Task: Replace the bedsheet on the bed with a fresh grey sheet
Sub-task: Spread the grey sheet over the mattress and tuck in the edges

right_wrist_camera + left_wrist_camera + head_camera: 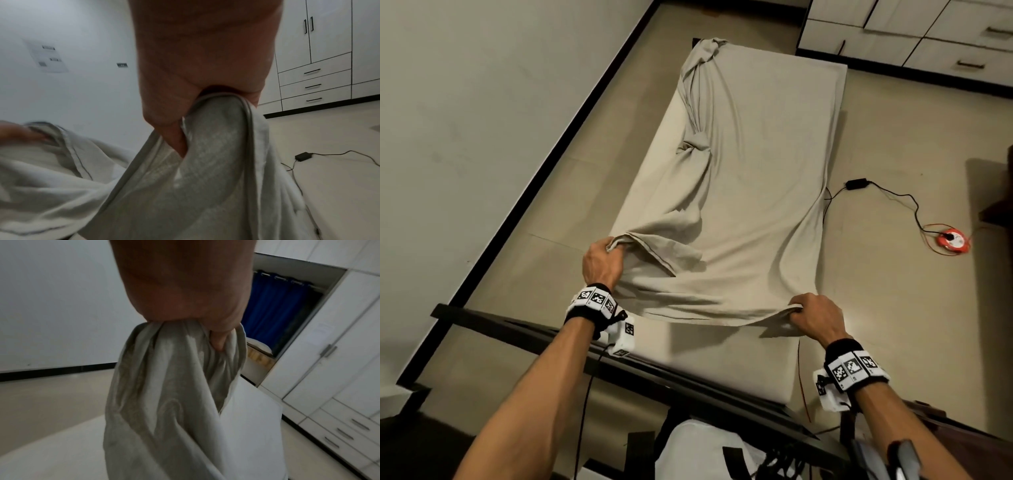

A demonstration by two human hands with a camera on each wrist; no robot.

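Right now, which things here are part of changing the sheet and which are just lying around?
Part of the job:
grey sheet, gripped at its near edge by the left hand and right hand
mattress

Just lying about:
black adapter with its cable
orange reel
white drawers

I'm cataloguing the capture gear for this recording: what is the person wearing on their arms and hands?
Both forearms are bare, with no sleeves in view, and neither the left hand nor the right hand wears a glove. Each wrist carries a black band ringed with white squares printed with black-and-white markers, plus a white boxy unit underneath. A thin black cable hangs from the left one.
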